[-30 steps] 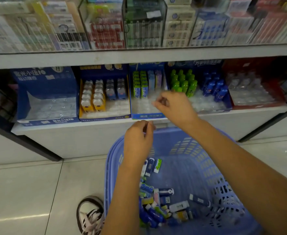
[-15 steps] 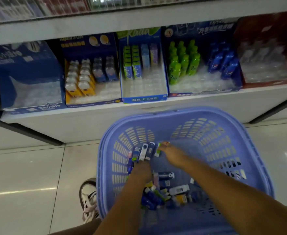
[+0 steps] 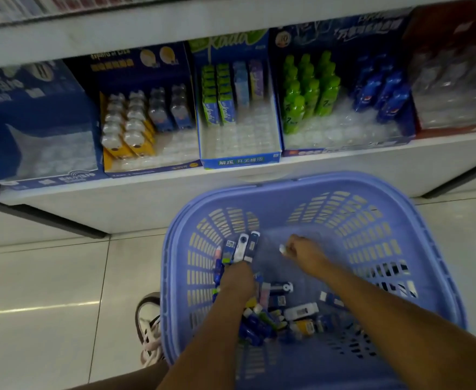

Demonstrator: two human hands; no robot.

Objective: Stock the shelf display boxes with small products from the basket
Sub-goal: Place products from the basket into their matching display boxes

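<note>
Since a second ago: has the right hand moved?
Yes. The right hand left the middle display box and dropped into the blue basket, below its far rim, pinching a small white product.

Floor and a shoe
Pale glossy floor tiles (image 3: pixel 48 277) with thin grout lines catch a streak of light; a dark-and-white sneaker (image 3: pixel 149 327) with pale laces stands on them, near a dark slanted strut (image 3: pixel 62 223).
</note>
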